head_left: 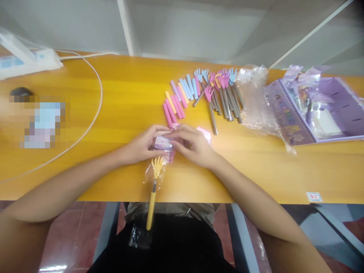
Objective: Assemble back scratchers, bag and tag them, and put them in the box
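Note:
A small pink-and-purple printed card (163,143) is between my two hands above the table. My left hand (143,146) grips its left side, thumb below and fingers above. My right hand (195,143) pinches its right side, the fingertips partly hiding it. Just below, a yellow back scratcher (152,204) with a hand-shaped head lies in a clear plastic bag (145,178). Its head is near my left thumb, and its handle hangs past the table's front edge. Whether the card is joined to the bag, I cannot tell. Another pink-and-white card (204,134) lies partly behind my right hand.
Several coloured handle sleeves (178,100) and metal-shafted back scratchers (224,94) lie beyond my hands. Clear plastic bags (257,102) rest beside a purple box (292,113) holding packets. At left are a white cable (99,93), a power strip (31,62) and a dark mouse (21,92).

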`<state>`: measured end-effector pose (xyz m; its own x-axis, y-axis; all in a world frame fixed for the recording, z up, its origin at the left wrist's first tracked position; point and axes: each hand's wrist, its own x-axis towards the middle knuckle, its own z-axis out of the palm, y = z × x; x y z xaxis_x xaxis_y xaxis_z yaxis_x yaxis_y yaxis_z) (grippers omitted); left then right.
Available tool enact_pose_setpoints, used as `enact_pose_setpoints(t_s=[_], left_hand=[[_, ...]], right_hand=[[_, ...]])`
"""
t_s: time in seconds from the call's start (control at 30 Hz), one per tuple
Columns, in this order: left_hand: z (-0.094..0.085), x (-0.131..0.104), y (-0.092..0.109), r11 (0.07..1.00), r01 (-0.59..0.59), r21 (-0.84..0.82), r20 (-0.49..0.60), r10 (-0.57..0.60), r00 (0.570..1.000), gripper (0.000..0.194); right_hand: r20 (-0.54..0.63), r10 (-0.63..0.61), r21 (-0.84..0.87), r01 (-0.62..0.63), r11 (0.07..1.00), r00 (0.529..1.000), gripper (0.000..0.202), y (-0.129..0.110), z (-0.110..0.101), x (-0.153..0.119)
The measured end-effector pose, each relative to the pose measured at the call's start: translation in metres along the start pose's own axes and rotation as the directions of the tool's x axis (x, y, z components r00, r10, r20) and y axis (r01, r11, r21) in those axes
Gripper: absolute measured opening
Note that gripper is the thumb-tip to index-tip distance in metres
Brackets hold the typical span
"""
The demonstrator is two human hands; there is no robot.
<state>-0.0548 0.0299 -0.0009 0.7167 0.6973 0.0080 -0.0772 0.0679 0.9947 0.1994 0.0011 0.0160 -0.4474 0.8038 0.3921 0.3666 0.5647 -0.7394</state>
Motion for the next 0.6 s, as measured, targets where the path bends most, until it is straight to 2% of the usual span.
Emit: enact_pose_setpoints(t_s=[0.1, 0.27, 0.4, 0.6], left_hand=[[-0.0006, 0.0007, -0.0005, 1.000, -0.014, -0.028, -0.007, 0.014, 1.000, 0.064], [-0.0022, 0.0002, -0.0017, 1.000, 0.001, 0.000, -0.013, -0.001, 1.000, 0.069], [-0.0022, 0.0001, -0.0012, 1.000, 0.007, -0.015, -0.008, -0.007, 1.000, 0.069], [-0.0035, -0.0004, 0.0007, 0.999, 0.017, 0.048, -0.017, -0.016, 1.000, 0.073]], right_hand=[[-0.018, 0.020, -0.022, -0.020, 1.000, 1.000, 0.018, 0.0005, -0.0004, -0.0004], [0.039, -0.008, -0.005, 0.008, 1.000, 0.999, 0.016, 0.0017, 0.0004, -0.0006], [0.023, -0.006, -0.010, 0.006, 1.000, 1.000, 0.018, -0.0002, 0.0019, -0.0018], [0.053, -0.004, -0.026, 0.006, 1.000, 0.999, 0.018, -0.0016, 0.0073, -0.0023]])
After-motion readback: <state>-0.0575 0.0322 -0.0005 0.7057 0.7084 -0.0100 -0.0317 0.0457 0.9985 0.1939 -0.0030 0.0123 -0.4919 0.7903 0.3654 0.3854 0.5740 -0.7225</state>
